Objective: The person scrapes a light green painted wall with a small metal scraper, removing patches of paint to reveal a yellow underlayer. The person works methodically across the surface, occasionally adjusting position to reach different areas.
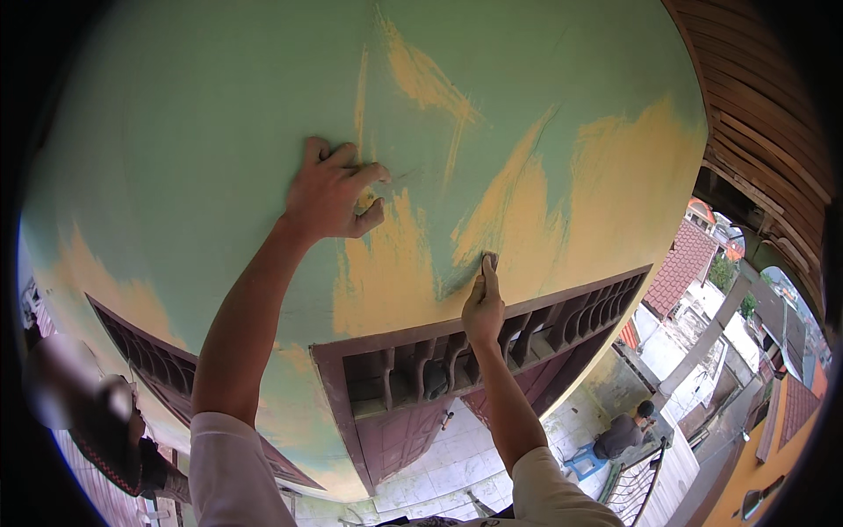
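My left hand (pixel 338 189) is braced on the upper wall (pixel 228 105), its fingers bent and spread, their tips against the paint. The wall is pale green with rough, streaky yellow patches (pixel 386 272). Lower and to the right, my right hand (pixel 483 303) is closed around something small held close to the surface at a yellow patch; I cannot make out what it is. Just below that hand runs the slatted wooden vent (pixel 544 321) over a maroon door (pixel 395 443).
A wooden eave (pixel 755 105) borders the right. A second vent (pixel 149 360) is at lower left, beside another person (pixel 114 448) in dark clothing. Far below, someone in grey (pixel 619 435) sits on a blue stool (pixel 584 461) near a railing (pixel 637 483) and rooftops (pixel 680 263).
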{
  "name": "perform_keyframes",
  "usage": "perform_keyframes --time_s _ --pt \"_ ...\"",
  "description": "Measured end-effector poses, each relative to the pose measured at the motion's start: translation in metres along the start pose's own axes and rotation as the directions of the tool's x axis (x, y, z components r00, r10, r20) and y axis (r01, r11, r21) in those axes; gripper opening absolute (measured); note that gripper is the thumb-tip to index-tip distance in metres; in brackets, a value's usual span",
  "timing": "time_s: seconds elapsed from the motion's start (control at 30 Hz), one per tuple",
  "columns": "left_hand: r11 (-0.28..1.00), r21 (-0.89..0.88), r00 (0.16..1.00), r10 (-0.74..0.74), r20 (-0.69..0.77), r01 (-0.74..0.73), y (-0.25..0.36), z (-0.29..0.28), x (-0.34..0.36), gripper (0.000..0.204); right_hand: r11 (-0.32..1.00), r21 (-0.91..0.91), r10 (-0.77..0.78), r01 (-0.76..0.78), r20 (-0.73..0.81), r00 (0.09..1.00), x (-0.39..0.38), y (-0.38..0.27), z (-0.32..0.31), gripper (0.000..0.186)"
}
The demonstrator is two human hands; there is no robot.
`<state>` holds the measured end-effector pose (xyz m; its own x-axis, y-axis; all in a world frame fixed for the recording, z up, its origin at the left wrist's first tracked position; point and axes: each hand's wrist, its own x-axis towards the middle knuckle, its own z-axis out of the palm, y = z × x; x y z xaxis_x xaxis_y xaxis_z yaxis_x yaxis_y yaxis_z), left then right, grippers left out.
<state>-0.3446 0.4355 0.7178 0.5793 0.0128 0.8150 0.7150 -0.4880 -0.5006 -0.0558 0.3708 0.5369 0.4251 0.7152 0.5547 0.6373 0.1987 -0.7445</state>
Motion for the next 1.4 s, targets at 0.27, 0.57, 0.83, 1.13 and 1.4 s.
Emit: perform_keyframes --time_s 0.27,0.57,0.83,1.13,1.4 --pt "1.000 0.004 0.999 -0.015 -0.028 0.015 0.005 -0.005 0.006 0.031 0.911 -0.005 -0.396 0.413 -0.293 0.870 0.001 0.061 0.035 0.043" --pt "0.999 0.051 1.000 -0.015 -0.019 0.016 0.008 -0.010 0.016 0.031 0.864 -0.114 -0.503 0.491 -0.256 0.826 -0.001 0.094 0.024 0.044" --pt "0.999 0.028 0.994 -0.013 -0.104 0.016 0.009 -0.005 0.013 0.035 0.821 -0.284 -0.563 0.495 -0.257 0.786 0.023 0.069 0.000 0.043" --pt "0.998 -0.046 0.999 -0.047 -0.025 0.046 0.007 -0.005 0.011 0.033 0.880 -0.129 -0.474 0.456 -0.202 0.857 0.002 0.071 0.022 0.042" --pt "0.997 -0.047 0.998 -0.061 -0.021 0.060 0.008 -0.003 0.003 0.035 0.941 -0.051 -0.339 0.335 -0.174 0.925 0.021 0.012 0.012 0.044"
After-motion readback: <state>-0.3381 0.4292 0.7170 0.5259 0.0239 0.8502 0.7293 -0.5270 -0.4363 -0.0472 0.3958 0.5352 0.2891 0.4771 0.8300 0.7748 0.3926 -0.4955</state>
